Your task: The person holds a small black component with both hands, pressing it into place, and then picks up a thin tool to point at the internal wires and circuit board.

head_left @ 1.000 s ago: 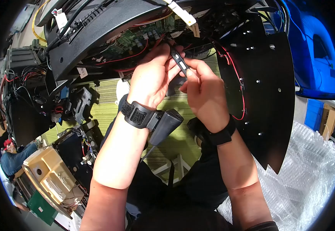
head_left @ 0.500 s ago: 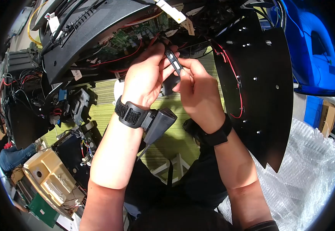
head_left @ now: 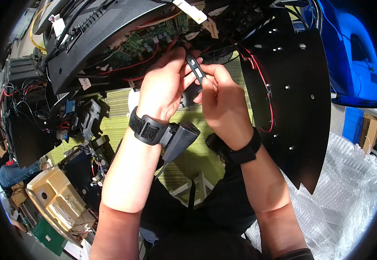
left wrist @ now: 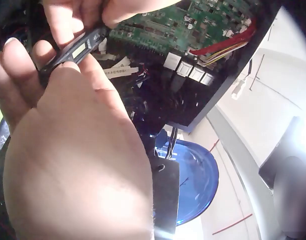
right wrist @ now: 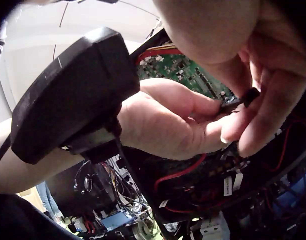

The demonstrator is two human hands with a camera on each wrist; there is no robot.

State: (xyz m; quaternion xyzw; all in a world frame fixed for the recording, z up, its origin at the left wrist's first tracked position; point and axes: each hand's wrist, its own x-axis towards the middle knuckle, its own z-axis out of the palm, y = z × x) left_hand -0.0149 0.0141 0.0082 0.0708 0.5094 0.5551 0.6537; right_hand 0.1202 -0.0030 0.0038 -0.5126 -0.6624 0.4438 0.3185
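Note:
In the head view, both hands meet at a slim black device (head_left: pixel 194 69) with a small pale window set in its face. My left hand (head_left: pixel 160 89) holds its upper end between thumb and fingers, palm turned up. The lower end is pinched by my right hand (head_left: pixel 226 97). From the left wrist, the same device (left wrist: pixel 78 51) lies slanted, the left thumb along its edge. In the right wrist view only its dark tip (right wrist: pixel 250 96) shows between the fingers. Just beyond the hands is an open black housing (head_left: pixel 84 52) with a green circuit board (head_left: pixel 143 43).
Red wires (head_left: pixel 264 78) run along a black panel (head_left: pixel 301 104) on the right. A white connector (head_left: pixel 190 11) and paper tags hang above the hands. Bubble wrap (head_left: pixel 340 190) lies lower right, a blue shell (head_left: pixel 361 73) behind it. A beige casing (head_left: pixel 56 199) stands lower left.
The whole scene, hands included, shifted a little left and up in the head view between the first two frames. Both hands keep the same hold on the device.

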